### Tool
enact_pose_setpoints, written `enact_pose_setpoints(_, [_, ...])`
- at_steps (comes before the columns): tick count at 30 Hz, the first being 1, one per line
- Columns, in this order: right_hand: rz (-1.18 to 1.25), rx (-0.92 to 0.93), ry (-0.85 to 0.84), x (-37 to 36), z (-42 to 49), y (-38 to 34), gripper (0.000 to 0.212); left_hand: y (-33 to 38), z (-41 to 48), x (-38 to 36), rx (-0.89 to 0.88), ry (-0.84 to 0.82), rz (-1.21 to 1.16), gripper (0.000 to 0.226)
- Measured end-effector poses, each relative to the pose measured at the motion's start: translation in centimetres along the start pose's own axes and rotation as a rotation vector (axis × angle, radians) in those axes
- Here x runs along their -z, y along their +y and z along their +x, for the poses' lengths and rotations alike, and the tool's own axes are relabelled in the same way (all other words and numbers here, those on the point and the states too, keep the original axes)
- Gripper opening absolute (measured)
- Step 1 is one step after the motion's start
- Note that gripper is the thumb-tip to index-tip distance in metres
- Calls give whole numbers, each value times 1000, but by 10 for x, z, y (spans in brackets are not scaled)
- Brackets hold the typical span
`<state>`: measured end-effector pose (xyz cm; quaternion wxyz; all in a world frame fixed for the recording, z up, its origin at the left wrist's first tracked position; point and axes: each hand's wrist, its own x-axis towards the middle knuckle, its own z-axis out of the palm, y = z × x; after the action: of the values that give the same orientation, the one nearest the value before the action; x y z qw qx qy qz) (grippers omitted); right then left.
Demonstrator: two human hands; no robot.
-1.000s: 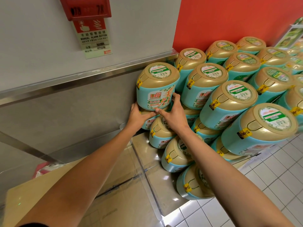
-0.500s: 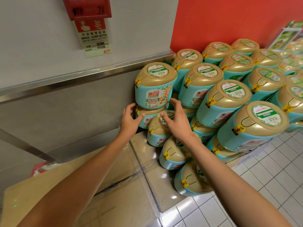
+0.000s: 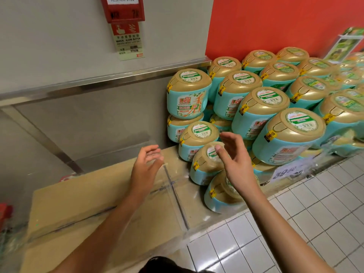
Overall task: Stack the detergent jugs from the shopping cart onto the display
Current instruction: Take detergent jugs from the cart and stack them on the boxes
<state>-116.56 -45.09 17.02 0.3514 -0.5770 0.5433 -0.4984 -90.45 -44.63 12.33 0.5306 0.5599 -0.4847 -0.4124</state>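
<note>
The left hand (image 3: 146,168) floats over the cardboard platform (image 3: 98,198), fingers loose and a little curled — holding nothing. The right hand (image 3: 236,160) is spread wide, palm facing left, just in front of the stacked detergent jugs (image 3: 256,107) — touching none.

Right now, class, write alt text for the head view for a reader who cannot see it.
A person's empty left hand and right hand hover open before a stacked display of teal, gold-lidded Liby detergent jugs against a red wall, with cardboard beside them.
</note>
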Motion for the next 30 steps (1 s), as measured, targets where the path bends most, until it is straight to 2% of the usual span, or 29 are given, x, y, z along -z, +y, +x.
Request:
enact_pose_setpoints(7, [167,2,-95,26,-91,-5,27,11,-134,22,12,32,14,38])
enact_pose_setpoints(12, [211,6,-231,27,-154,0,30,8,-234,44,88,112,77,34])
enact_pose_setpoints(16, [231,-43,-354,11,-206,-3,31,-1,-309,74,197,254,52,33])
enact_pose_setpoints(23, [185,-126,-701,-62,-294,-12,32,-20,-428,146,334,455,9,27])
enact_pose_setpoints(27, [161,-167,-942,-130,-343,-22,29,-36,-492,199,386,582,5,36])
enact_pose_setpoints(30, [159,-185,-1104,-192,-382,-35,21,-50,-539,245,434,694,21,23])
